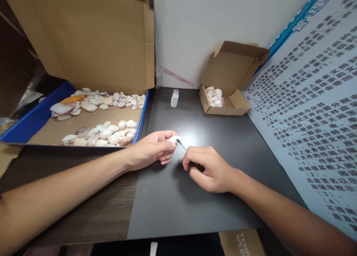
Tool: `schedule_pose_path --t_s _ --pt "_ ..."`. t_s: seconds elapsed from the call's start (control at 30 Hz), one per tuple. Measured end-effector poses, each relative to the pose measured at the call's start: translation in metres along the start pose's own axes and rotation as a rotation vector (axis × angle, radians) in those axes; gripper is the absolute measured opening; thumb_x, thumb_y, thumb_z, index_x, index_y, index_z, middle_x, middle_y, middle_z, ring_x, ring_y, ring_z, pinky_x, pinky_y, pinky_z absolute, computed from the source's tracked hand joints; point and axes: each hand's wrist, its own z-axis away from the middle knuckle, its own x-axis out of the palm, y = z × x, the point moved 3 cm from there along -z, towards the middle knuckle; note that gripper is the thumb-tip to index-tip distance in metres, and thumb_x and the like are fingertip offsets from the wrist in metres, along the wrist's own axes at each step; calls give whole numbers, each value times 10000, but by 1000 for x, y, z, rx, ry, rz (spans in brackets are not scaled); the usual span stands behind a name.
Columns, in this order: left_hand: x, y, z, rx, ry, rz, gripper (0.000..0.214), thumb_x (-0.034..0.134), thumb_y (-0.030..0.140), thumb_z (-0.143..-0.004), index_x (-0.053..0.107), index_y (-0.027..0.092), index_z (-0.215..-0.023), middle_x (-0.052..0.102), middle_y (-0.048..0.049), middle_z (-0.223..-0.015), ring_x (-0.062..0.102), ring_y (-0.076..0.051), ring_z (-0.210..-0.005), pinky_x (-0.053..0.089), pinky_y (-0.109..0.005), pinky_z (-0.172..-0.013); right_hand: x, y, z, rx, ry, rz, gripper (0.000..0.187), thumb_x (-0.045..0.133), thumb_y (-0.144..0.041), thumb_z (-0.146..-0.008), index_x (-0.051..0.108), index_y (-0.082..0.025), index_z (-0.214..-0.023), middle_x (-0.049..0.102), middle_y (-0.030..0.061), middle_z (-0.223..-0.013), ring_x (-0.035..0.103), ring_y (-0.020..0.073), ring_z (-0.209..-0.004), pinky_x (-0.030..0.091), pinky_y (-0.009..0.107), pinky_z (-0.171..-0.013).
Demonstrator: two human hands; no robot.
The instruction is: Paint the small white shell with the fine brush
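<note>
My left hand [154,149] is closed round a small white shell [174,139], pinched between thumb and fingers just above the dark mat [195,196]. My right hand [205,168] is closed on a thin brush [182,145] whose dark tip touches the shell. The two hands sit close together at the middle of the mat. A small clear open bottle [174,98] stands upright behind them.
A blue tray [33,118] lined with cardboard holds several shells at the left, with a large cardboard box [92,36] behind it. A small open carton [231,100] with shells stands at the back right. A printed poster [315,111] leans on the right.
</note>
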Motion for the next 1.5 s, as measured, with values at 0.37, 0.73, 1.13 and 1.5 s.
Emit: schedule_pose_path --t_s 0.37,0.73,1.13,1.5 --pt "2 1 0 0 8 -20 200 657 198 -859 467 184 -796 414 90 -542 343 -57 -476 337 -178 -476 4 0 1 -4 -60 6 171 468 -64 -722 586 -172 -780 575 -20 -705 428 94 -568 339 234 -563" --pt "1 1 0 -8 -3 -43 245 672 231 -857 445 190 -774 413 89 -536 349 -58 -473 338 -186 -483 4 0 1 6 -76 -17 159 471 -73 -727 568 -183 -788 558 -23 -707 423 103 -578 342 242 -577" --pt "0 2 0 -21 -15 -72 256 708 287 -847 476 191 -798 407 93 -517 366 -72 -475 337 -203 -499 1 1 -1 57 -2 25 137 454 -64 -726 524 -180 -747 529 -25 -685 401 95 -570 320 228 -563" --pt "1 1 1 -28 17 -53 268 711 268 -833 460 191 -778 419 85 -549 363 -68 -481 335 -205 -494 1 -1 -1 68 -19 25 129 451 -77 -722 513 -188 -743 525 -25 -678 397 97 -551 319 229 -554"
